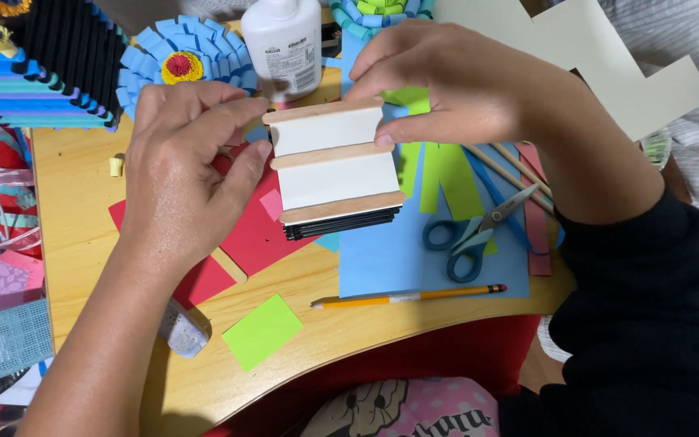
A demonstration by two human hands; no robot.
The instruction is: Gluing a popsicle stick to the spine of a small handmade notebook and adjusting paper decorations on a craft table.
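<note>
1. At frame centre you grip a matt white card panel (pixel 329 154) crossed by three pale, unvarnished wooden craft sticks (pixel 333 155), their grain faintly rough.
2. Beneath it sits a stack of black sheets (pixel 341 224), apparently card, with dull edges.
3. The desk (pixel 82 235) is light wood with a smooth, slightly satin finish.
4. At upper centre the glue bottle (pixel 282 40) is glossy white plastic.
5. Right of centre, the scissors (pixel 471 235) pair shiny metal blades with smooth teal plastic handles.
6. Flat matt paper lies around: blue sheet (pixel 390 259), red sheet (pixel 248 235), lime square (pixel 262 330).
7. The pencil (pixel 406 297) looks lacquered orange.
</note>
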